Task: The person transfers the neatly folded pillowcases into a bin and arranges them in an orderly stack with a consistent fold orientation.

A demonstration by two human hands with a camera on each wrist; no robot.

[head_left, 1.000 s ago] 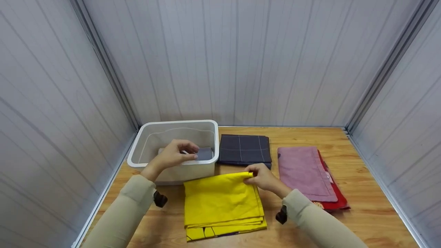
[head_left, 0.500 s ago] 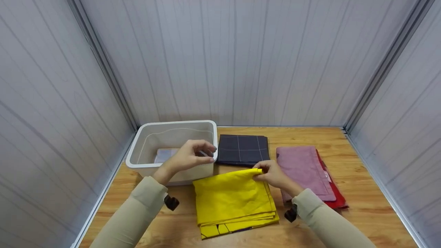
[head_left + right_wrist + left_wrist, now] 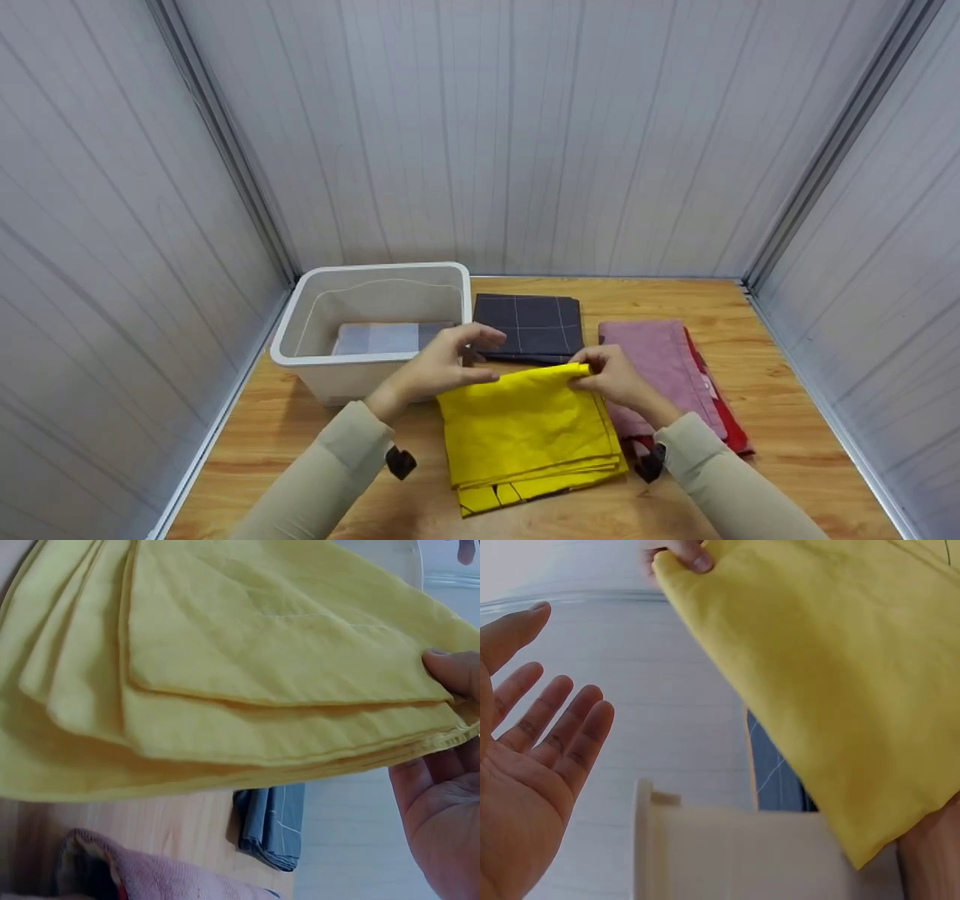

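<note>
Yellow folded cloth (image 3: 529,427) lies on the wooden surface (image 3: 787,450) right in front of me, its far edge lifted where my right hand (image 3: 616,377) pinches the far right corner between thumb and fingers. My left hand (image 3: 442,365) hovers at the far left corner with fingers spread and relaxed, holding nothing — the left wrist view shows the palm bare and apart from the fabric. I judge this as the start of a lift: one corner is taken, the other is not, so the next move calls for my left hand to close on its corner so the layers rise together and do not fan out. The white bin (image 3: 300,356) stands just left of the cloth, a pale folded piece (image 3: 382,337) on its bottom, with room above its rim. Beyond lies a dark checked cloth (image 3: 529,326); to the right a pink towel (image 3: 664,360) over a red one (image 3: 724,420), near my right sleeve.
</note>
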